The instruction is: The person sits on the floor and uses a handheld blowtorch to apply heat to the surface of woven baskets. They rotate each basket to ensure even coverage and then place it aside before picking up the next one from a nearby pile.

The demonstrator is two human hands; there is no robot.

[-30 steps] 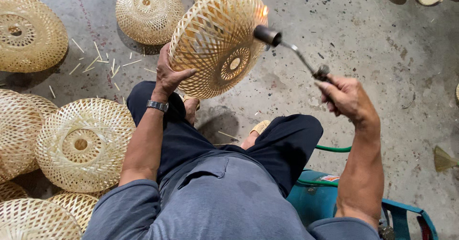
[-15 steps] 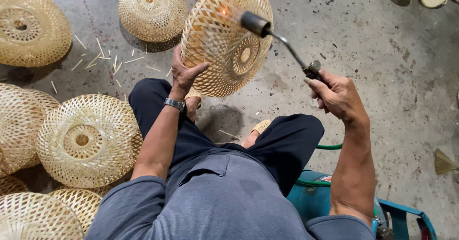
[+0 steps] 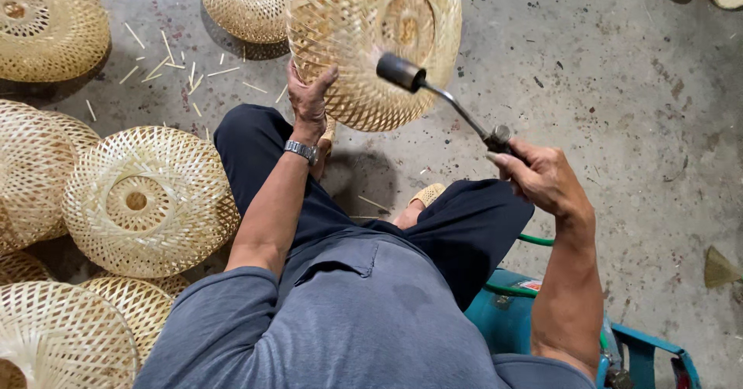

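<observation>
Near the top centre of the frame, the left hand (image 3: 311, 95) is gripping the lower left rim of a woven shade (image 3: 373, 42), fingers spread against the weave and thumb hooking the edge, and is holding it raised off the floor (image 3: 619, 110), with its round central opening facing the camera. At centre right, the right hand (image 3: 542, 176) is clenching around the handle of a torch (image 3: 441, 99), whose thin metal neck is running up and left to a dark nozzle that is sitting just in front of the shade's lower right face; whether a flame is burning cannot be told. A watch (image 3: 302, 150) is sitting on the left wrist. The person is sitting low, wearing a grey shirt and dark trousers, with knees spread and a foot in a woven sandal (image 3: 428, 195) showing between the legs. A green hose (image 3: 534, 240) is running past the right leg to a teal cylinder (image 3: 511, 323) at the lower right. More woven shades are lying along the left edge: one at the upper left (image 3: 50, 25), a large one at middle left (image 3: 147, 199), others stacking at the lower left (image 3: 62, 335), and one more behind the held shade at the top (image 3: 244, 2). Thin bamboo slivers (image 3: 166, 60) are lying scattered on the floor at the upper left.
</observation>
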